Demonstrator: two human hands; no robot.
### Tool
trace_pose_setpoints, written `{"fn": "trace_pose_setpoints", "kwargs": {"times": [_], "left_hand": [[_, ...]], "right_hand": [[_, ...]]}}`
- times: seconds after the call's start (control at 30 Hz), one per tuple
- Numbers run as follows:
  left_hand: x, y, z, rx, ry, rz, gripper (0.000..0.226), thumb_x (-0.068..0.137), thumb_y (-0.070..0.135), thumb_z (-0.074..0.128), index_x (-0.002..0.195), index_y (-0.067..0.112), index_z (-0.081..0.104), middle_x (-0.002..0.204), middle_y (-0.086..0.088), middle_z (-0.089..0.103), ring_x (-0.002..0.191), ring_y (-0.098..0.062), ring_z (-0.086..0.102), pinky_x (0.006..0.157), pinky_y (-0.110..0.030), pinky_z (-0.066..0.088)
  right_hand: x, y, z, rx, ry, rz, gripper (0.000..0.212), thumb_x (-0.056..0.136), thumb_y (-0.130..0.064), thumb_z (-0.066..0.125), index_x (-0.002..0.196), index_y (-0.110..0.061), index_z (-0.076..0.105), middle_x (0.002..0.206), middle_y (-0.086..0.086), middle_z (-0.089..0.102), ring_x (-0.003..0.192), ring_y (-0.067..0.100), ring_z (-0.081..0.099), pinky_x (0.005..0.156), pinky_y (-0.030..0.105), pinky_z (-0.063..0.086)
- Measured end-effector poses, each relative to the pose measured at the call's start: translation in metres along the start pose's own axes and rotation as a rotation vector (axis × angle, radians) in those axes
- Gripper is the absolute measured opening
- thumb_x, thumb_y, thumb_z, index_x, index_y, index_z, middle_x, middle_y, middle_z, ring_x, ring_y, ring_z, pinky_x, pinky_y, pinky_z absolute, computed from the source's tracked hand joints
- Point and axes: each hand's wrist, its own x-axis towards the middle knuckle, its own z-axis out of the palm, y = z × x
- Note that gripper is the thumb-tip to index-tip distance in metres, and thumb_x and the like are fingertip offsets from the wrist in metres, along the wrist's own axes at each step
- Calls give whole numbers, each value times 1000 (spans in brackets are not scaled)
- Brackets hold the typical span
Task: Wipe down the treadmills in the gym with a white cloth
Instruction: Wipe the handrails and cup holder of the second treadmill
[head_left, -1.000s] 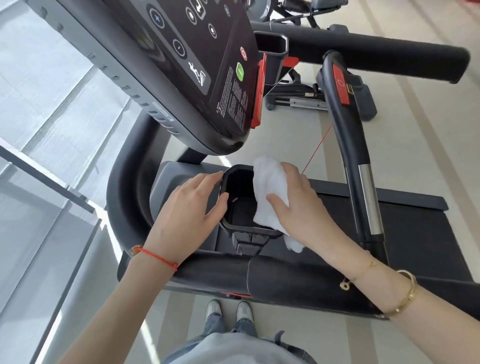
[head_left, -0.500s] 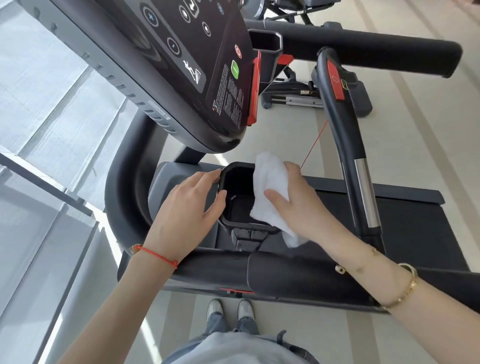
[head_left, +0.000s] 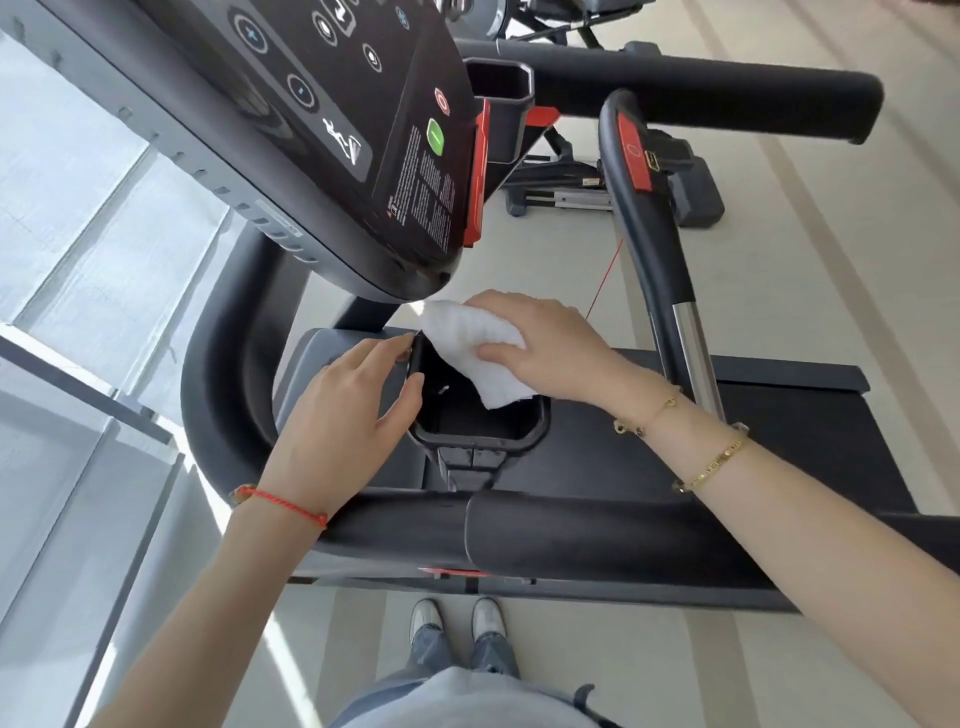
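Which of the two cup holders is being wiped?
The near cup holder below the console: the cloth lies over its rim; the far one is untouched.

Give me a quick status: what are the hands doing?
Right hand holds white cloth on far rim of cup holder. Left hand grips its left rim. Nothing in the way.

The console (head_left: 332, 130) overhangs the cup holder (head_left: 483, 421) closely; handrail (head_left: 660, 249) stands right, bar (head_left: 571, 530) crosses near.

We are sliding our right hand (head_left: 545, 343) and the cloth (head_left: 478, 358) from the cup holder's (head_left: 483, 436) 3 o'clock rim across toward its 12 o'clock edge.
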Motion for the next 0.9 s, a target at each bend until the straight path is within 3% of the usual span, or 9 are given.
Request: {"fn": "trace_pose_setpoints", "kwargs": {"times": [0.07, 0.13, 0.27, 0.33, 0.43, 0.53, 0.73, 0.8, 0.9], "left_hand": [[0, 1, -1, -11, -3, -2, 40, 95, 30, 53, 132, 15, 57, 113, 0, 65, 102, -19, 62, 89, -29, 48], [1, 1, -1, -13, 5, -1, 40, 95, 27, 55, 132, 13, 57, 114, -2, 66, 102, -20, 63, 90, -28, 48], [1, 1, -1, -5, 5, 6, 40, 95, 26, 55, 132, 12, 57, 111, -1, 66, 97, -20, 63, 86, -26, 47], [1, 0, -1, -4, 3, 7, 40, 95, 28, 53, 132, 12, 57, 112, -1, 65, 96, -19, 63, 84, -23, 45], [0, -1, -1, -2, 8, 19, 40, 95, 28, 52, 131, 12, 57, 112, -1, 65, 94, -20, 64, 81, -23, 45], [-1, -1, -1, 15, 27, 25, 38, 96, 27, 54, 131, 13, 58, 110, 0, 66, 90, -19, 65, 78, -22, 43], [0, -8, 1, -34, 15, 27, 39, 98, 30, 48, 133, 16, 56, 114, 3, 65, 99, -17, 63, 83, -24, 45], [0, -11, 1, -52, 14, 27, 38, 100, 29, 45, 134, 17, 56, 118, 3, 65, 103, -16, 62, 85, -23, 43], [1, -14, 2, -84, 9, 18, 36, 101, 27, 43, 134, 18, 56, 122, 3, 64, 105, -16, 62, 87, -23, 43]], "right_hand": [[-21, 2, 7, 121, 95, 166, 37, 95, -34, 51, 131, -30, 43, 107, -2, 58, 95, 24, 54, 68, 32, 32], [-42, -5, 18, 233, 133, 278, 46, 95, -34, 51, 137, -28, 32, 110, 0, 53, 95, 23, 51, 63, 27, 32], [-73, -20, 34, 507, 163, 378, 61, 96, -35, 50, 146, -34, 14, 136, 2, 43, 117, 24, 48, 86, 31, 36], [-68, -19, 32, 492, 151, 397, 58, 97, -36, 49, 145, -28, 17, 128, 2, 45, 108, 20, 48, 80, 28, 37], [-42, -13, 22, 368, 146, 384, 49, 99, -34, 47, 139, -15, 27, 109, 3, 50, 79, 9, 47, 58, 18, 32], [-29, -7, 12, 322, 117, 358, 45, 100, -38, 45, 137, -14, 34, 101, 1, 52, 74, 0, 45, 55, 19, 31], [-81, -7, 3, 430, 144, 248, 46, 99, -42, 44, 142, -29, 35, 114, -18, 55, 98, -4, 54, 72, 8, 39], [-99, -9, -4, 366, 127, 173, 51, 98, -45, 43, 145, -34, 29, 130, -19, 49, 116, -2, 47, 87, 8, 33], [-114, -19, -12, 289, 16, 10, 53, 95, -52, 39, 145, -44, 22, 145, -32, 30, 123, -26, 25, 97, -3, 20]]}}
